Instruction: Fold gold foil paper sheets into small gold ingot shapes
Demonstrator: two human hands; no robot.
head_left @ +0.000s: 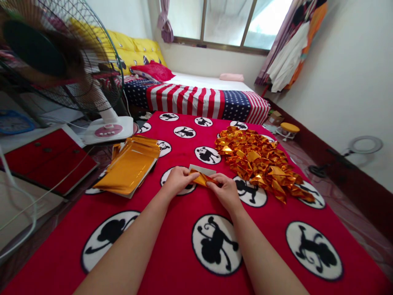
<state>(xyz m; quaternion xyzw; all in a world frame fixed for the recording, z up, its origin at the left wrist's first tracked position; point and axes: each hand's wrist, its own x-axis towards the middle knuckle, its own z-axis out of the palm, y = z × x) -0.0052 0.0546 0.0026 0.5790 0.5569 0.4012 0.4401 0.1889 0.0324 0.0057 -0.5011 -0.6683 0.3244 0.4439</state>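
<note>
Between my two hands is a small piece of gold foil paper (201, 178), partly folded, with a pale flap (202, 169) showing along its far side. My left hand (178, 179) pinches its left end with thumb and fingers. At the right end, the thumb and fingers of my right hand (225, 189) close on it too. A stack of flat gold foil sheets (130, 166) lies to the left of my hands. To the right spreads a heap of folded gold foil pieces (258, 157).
A red cloth with monkey prints (172, 254) covers the surface under my hands. A running fan (106, 127) stands at the left beside a red panel (49, 153). Beyond is a bed with a flag-pattern cover (196, 100). A yellow-topped stool (289, 128) is by the right wall.
</note>
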